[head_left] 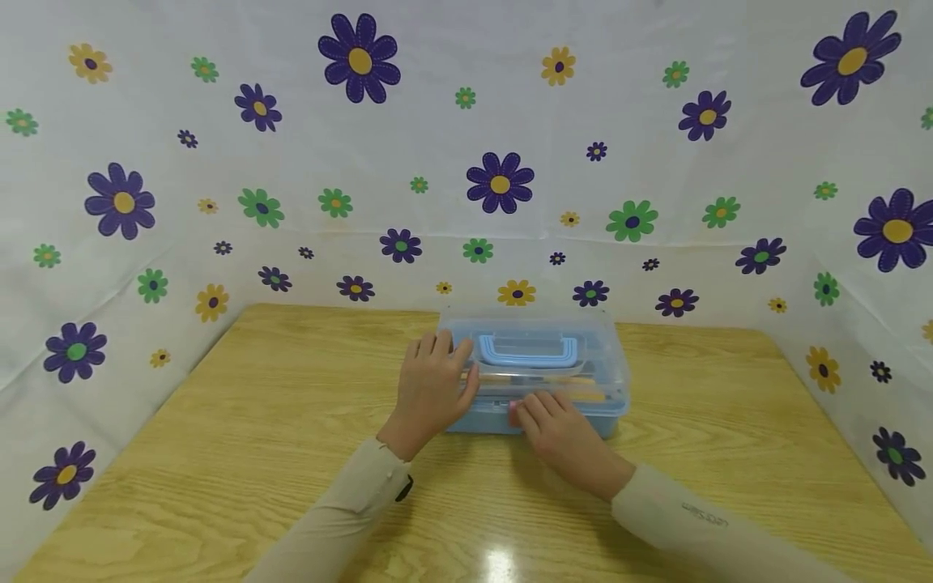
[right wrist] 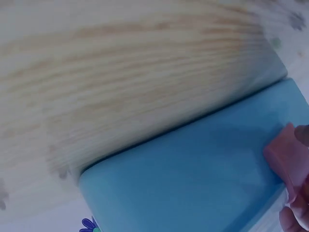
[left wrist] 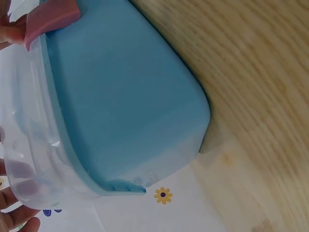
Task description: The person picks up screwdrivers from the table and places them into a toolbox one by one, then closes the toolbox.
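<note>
A light blue storage box (head_left: pixel 481 421) with a clear lid (head_left: pixel 605 348) stands on the table, its lid down. On top of the lid is a blue handle (head_left: pixel 530 359). My left hand (head_left: pixel 430 385) rests on the left part of the lid, its fingers spread over the edge in the left wrist view. At the front middle of the box is a pink latch (left wrist: pixel 53 18). My right hand (head_left: pixel 557 425) pinches this latch, with fingertips (right wrist: pixel 303 134) at its edge in the right wrist view. Orange and yellow items (head_left: pixel 583 389) show through the lid.
The box stands toward the back of a wood-grain table (head_left: pixel 291 437). A white cloth (head_left: pixel 408 138) printed with purple, green and yellow flowers hangs behind the table and along both sides.
</note>
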Demonstrator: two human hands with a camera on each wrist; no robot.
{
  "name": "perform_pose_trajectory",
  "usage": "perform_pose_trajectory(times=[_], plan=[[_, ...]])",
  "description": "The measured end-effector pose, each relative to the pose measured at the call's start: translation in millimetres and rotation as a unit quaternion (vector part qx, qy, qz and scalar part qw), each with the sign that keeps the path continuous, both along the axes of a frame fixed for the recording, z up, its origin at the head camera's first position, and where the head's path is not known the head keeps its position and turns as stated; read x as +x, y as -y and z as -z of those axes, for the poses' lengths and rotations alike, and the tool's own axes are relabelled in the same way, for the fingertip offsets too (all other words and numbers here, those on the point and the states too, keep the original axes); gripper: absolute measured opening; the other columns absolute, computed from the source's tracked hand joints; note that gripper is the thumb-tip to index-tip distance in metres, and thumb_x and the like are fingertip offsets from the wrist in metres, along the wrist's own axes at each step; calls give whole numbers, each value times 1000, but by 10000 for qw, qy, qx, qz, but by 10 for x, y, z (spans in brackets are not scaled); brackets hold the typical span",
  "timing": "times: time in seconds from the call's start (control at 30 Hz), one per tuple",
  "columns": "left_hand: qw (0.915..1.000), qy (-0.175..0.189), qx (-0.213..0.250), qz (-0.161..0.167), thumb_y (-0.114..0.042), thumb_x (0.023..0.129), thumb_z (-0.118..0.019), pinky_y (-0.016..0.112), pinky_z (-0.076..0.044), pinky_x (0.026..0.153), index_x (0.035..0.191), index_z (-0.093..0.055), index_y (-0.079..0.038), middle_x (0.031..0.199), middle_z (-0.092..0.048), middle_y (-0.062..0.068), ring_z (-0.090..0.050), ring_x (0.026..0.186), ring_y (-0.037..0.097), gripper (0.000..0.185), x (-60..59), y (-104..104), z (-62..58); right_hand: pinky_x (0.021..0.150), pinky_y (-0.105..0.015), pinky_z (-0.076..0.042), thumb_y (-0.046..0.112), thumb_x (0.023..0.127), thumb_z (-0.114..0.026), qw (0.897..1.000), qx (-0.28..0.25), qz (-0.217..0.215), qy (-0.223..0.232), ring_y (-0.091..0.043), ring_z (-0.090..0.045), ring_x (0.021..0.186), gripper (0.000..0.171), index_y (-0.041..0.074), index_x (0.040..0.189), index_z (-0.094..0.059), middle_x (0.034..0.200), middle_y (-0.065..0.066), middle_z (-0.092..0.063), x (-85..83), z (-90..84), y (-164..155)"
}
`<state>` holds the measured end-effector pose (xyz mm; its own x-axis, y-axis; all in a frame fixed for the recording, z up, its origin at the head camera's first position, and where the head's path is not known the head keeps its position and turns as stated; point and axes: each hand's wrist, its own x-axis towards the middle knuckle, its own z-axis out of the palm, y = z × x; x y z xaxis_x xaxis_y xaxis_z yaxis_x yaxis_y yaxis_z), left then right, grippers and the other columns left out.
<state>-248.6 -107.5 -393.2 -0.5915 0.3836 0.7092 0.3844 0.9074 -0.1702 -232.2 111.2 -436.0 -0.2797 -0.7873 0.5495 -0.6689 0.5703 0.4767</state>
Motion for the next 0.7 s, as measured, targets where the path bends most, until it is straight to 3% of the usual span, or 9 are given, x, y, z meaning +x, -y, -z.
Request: perform_pose_trajectory(times=[0.1, 0.2, 0.47, 0.6, 0.7], plan=[[9998, 202, 28, -7, -31, 84, -60, 36, -46, 67, 95, -63, -9, 81, -53, 7, -51, 74, 23, 25, -17, 0, -15, 75, -30, -50, 20, 76, -78, 9995, -177, -51, 238, -20, -58, 87, 34, 2, 101, -62, 94, -6, -59, 14, -57, -8], [9992, 391, 6, -57, -33, 84, -61, 35, -46, 66, 95, -63, -8, 81, -53, 7, -51, 74, 22, 27, -24, 1, -40, 73, -31, -51, 24, 71, -82, 9980, -384, -100, 497, -19, -59, 86, 39, 4, 98, -64, 91, -5, -60, 33, -122, -6], [9967, 790, -173, -83, -34, 84, -64, 38, -50, 71, 96, -63, -5, 85, -59, 9, -58, 77, 24, 31, 2, 16, -190, 70, -30, -52, 29, 77, -76, 9847, -446, 175, 1677, -16, -60, 77, 33, 6, 96, -64, 88, -3, -62, 125, -401, 12], [9918, 1258, -185, -105, -37, 85, -64, 43, -50, 81, 105, -62, -6, 92, -64, 10, -62, 85, 27, 37, 28, 27, -307, 70, -31, -54, 33, 84, -69, 9661, -380, 534, 2498, -17, -64, 76, 37, 4, 106, -64, 92, -5, -68, 146, -661, -2], [9853, 1699, -134, -117, -42, 87, -62, 47, -46, 92, 123, -56, -7, 110, -64, 13, -61, 101, 31, 51, 42, 46, -390, 74, -35, -56, 34, 87, -65, 9499, -568, 802, 2966, -19, -67, 83, 41, 5, 115, -62, 100, -7, -69, 116, -860, -62]])
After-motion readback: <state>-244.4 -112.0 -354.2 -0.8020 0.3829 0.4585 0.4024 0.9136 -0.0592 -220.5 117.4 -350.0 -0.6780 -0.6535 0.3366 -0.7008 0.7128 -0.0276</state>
